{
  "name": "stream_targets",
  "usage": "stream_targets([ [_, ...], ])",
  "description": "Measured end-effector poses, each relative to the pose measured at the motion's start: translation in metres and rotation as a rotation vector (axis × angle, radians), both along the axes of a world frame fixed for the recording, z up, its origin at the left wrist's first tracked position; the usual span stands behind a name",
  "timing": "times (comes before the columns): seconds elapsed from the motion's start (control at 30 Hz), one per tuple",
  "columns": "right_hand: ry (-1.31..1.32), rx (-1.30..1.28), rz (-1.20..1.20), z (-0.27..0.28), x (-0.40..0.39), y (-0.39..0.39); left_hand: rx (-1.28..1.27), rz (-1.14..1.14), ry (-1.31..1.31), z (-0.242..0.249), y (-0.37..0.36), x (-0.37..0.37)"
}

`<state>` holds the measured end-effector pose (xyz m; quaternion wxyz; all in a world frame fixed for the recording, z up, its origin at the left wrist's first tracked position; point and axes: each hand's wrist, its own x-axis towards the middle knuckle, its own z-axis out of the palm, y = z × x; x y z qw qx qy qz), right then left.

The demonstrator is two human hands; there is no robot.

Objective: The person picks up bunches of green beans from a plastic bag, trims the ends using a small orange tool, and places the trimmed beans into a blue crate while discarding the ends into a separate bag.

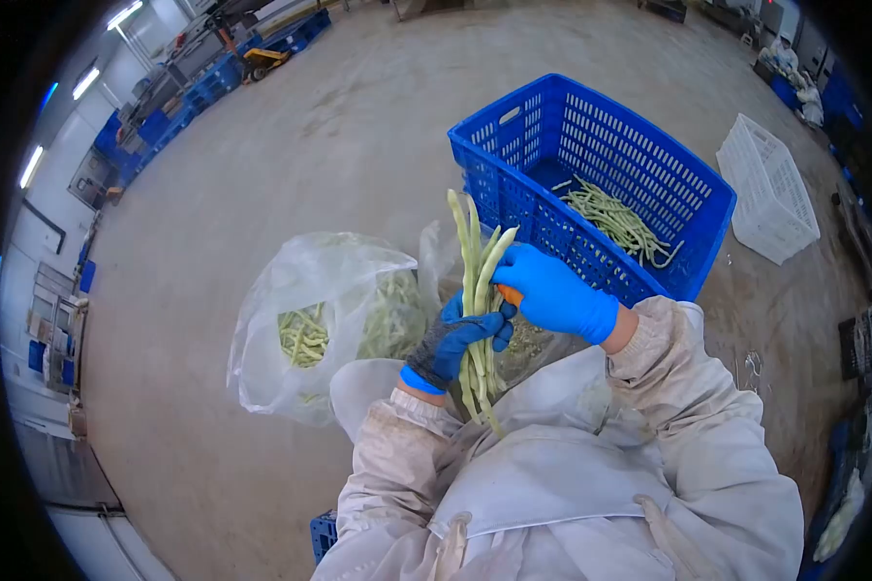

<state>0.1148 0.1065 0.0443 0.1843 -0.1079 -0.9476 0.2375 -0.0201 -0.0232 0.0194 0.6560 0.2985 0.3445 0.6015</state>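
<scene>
A bunch of long pale-green beans [477, 276] stands nearly upright in front of my lap. My left hand [450, 339], in a dark-palmed glove over a blue one, is wrapped round the middle of the bunch. Close beside the beans, my right hand [552, 290] in a blue glove is closed on a small orange-handled tool [510, 294]. The tool's working end is hidden behind the fingers and beans. To the left, a clear plastic bag [262, 363] holds many more beans [303, 335]. Behind my right hand, a blue crate [523, 198] has beans [615, 221] lying in it.
A white crate [770, 189] stands on the floor beyond the blue one. Bean scraps [525, 344] lie in plastic below my hands. A corner of another blue crate [324, 535] shows at lower left. People in white [785, 60] sit far off at upper right.
</scene>
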Motion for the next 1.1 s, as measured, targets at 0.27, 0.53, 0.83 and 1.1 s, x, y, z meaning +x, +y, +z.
stream_targets([
  [0.27, 0.046, 0.075, 0.101, -0.015, 0.002, 0.008, -0.033, 0.007, 0.037, -0.003, -0.001, 0.000],
  [0.53, -0.192, -0.191, -0.025, -0.020, 0.016, -0.001, -0.096, 0.041, 0.211, -0.018, 0.002, 0.005],
  [0.83, -0.063, -0.071, -0.244, -0.051, 0.012, -0.015, -0.079, 0.092, 0.247, -0.023, 0.005, 0.010],
  [1.1, 0.238, -0.387, -0.539, -0.066, 0.036, 0.034, -0.114, 0.122, 0.098, -0.026, 0.001, 0.010],
])
